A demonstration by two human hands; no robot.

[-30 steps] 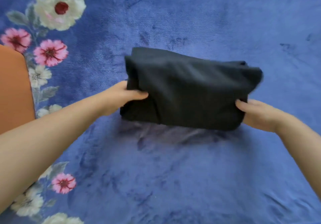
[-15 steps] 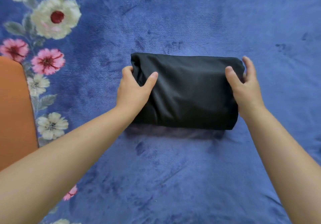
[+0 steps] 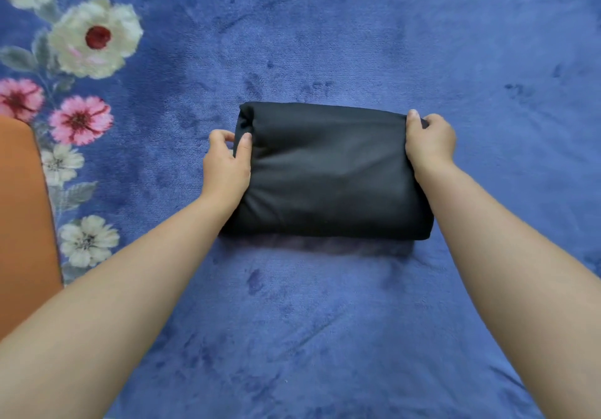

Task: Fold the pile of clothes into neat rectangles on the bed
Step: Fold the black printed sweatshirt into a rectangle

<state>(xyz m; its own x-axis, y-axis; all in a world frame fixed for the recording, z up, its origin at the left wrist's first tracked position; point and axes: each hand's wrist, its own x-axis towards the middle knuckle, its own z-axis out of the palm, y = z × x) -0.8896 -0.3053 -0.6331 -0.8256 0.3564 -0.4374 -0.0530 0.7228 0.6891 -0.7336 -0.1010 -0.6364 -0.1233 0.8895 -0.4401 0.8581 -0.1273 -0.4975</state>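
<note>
black folded garment (image 3: 328,174) lies mid-bed on the blue blanket (image 3: 325,321) | your left hand (image 3: 226,164) pinches its left edge, right hand (image 3: 429,140) grips the far right corner | likely soft, light, limp; support both short ends or it will unfold

I see a bed (image 3: 325,337) covered with a soft blue blanket (image 3: 357,28) that has white and pink flowers (image 3: 94,38) along its left side. A dark folded cloth (image 3: 328,174) lies flat on the blanket near the middle, shaped like a fat rectangle. An orange thing (image 3: 22,217) sits at the left edge; I cannot tell what it is.
</note>
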